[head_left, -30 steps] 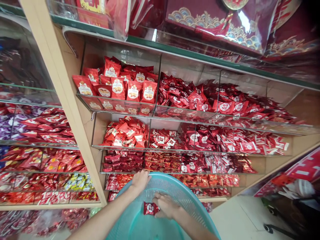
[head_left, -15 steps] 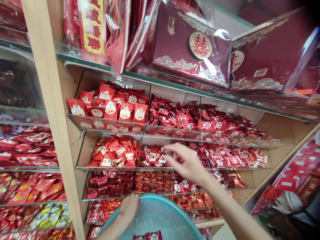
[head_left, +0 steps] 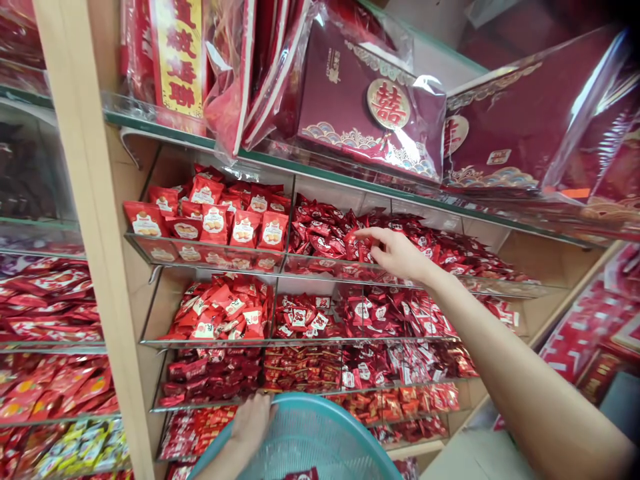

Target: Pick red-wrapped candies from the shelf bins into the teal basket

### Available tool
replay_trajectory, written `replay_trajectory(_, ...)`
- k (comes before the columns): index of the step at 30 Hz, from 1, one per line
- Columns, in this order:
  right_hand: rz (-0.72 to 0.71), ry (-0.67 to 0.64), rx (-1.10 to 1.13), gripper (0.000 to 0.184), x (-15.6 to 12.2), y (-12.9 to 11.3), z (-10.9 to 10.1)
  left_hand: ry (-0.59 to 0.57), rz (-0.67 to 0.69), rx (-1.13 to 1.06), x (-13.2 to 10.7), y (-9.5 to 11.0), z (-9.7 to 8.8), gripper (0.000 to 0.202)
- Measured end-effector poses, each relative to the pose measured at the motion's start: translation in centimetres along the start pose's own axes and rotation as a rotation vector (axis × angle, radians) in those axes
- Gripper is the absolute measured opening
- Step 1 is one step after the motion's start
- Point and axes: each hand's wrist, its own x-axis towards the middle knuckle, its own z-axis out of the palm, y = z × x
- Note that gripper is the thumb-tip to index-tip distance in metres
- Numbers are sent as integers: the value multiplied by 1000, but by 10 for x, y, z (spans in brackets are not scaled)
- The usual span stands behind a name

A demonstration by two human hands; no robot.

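Note:
My left hand is closed on the rim of a turquoise plastic basket at the bottom of the view. Part of a dark red packet shows inside the basket. Up on the higher tier of small packets, my right hand reaches over the clear front lip into the middle compartment. Its index finger is stretched out against the dark red wrapped packets, thumb apart below, and nothing shows gripped. Left of it sit larger bright red packets with cookie pictures.
Lower tiers hold more red packets behind clear dividers. Above, a glass shelf edge carries maroon gift bags in clear wrap. A wooden post stands at left, with another packet-filled rack beyond it.
My right hand has risen from in front of the second tier to the packets in the upper tier. My left hand stays on the basket rim. The view has shifted slightly.

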Motion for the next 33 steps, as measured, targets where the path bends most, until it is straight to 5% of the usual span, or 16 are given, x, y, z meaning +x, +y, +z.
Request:
replay_trajectory(16, 26, -144, 275, 20, 16, 24, -27, 2, -24, -8, 1, 0, 1, 41)
replay_trajectory(20, 81, 32, 376, 24, 10, 25, -37, -27, 5, 49, 0, 5, -4, 41)
replay_trajectory(25, 185, 427, 616, 19, -24, 13, -38, -45, -8, 34, 0, 7, -7, 40)
replay_trajectory(27, 247, 444, 703, 18, -51, -3, -20, -39, -4, -3, -1, 6, -6, 40)
replay_trajectory(29, 346, 300, 787, 18, -83, -25, 14, -29, 4, -31, -2, 4, -5, 40)
replay_trajectory(33, 603, -77, 1138, 25, -153, -68, 121, -10, 9, -45, -7, 3, -5, 40)
